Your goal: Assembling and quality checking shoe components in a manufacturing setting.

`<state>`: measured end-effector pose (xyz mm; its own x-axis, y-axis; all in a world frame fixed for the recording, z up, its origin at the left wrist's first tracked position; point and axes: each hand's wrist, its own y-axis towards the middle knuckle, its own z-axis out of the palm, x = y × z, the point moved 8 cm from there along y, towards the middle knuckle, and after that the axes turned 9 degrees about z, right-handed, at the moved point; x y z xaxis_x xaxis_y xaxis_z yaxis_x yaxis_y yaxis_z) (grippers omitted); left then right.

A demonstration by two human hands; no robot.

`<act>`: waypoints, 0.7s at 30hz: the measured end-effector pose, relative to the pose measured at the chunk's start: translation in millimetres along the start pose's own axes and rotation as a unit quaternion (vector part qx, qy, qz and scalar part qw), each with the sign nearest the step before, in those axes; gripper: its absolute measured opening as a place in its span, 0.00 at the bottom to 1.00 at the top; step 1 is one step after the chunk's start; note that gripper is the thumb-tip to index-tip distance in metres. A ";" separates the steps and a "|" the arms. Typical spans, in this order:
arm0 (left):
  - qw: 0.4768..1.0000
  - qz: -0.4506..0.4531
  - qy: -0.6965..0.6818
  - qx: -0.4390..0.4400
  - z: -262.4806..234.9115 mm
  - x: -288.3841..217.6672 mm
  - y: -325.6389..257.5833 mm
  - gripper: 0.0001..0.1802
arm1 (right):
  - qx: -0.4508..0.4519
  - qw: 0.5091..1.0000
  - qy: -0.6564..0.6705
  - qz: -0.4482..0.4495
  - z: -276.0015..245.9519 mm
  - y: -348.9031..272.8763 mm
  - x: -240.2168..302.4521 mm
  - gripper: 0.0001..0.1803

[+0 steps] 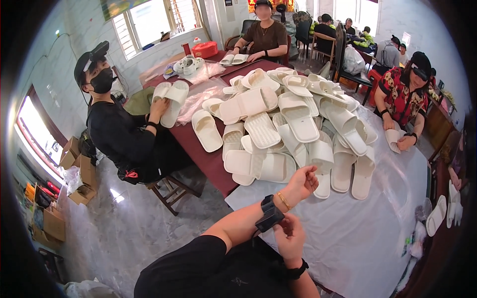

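Strapped across the left forearm, just behind a thin gold bracelet (283, 200): a black wrist device (271, 214), its band running crosswise to the arm, which slants up and to the right over the desk (367, 238).

Right grip (289, 239) directly below and just toward the body from that device, fingertips drawn together on the underside of the band, apparently pinching it; exact hold partly hidden by the forearm. By far the nearer of the two to the device, touching it, with the right wrist coming straight up from the lower edge.

Left grip (304, 180) further out along the same slanting line, curled into a loose fist with nothing visible inside, thumb side up. Hangs just beside the near edge of the white slipper pile (293, 119), close to the nearest slipper (276, 168) but not touching it.

Heaped over the middle of the desk, up and away from both grips, half on clear plastic sheeting, half on dark red cloth (198, 149); long axes pointing every way.

Seated at the far left edge, a masked person in black (117, 129), holding a pair of slippers; well apart from both grips.
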<state>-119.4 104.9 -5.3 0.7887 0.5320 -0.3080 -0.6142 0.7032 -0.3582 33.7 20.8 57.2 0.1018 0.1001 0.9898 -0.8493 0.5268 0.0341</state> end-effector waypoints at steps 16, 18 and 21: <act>0.998 -0.048 -0.044 0.000 -8.6 6.8 7.1 0.06 | 0.080 0.995 0.013 0.053 -7.0 6.3 -32.0 0.11; 0.998 -0.052 -0.036 0.010 -6.0 3.9 5.1 0.06 | 0.062 0.995 0.026 0.074 -8.5 10.1 -32.4 0.11; 0.999 -0.043 -0.003 -0.017 -3.7 1.5 0.0 0.06 | 0.081 0.992 0.085 0.051 -4.1 13.2 -27.4 0.11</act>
<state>-118.2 103.9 -9.0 0.8387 0.4728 -0.2704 -0.5446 0.7296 -0.4135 21.8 28.5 30.0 0.0851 0.2931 0.9523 -0.9306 0.3650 -0.0292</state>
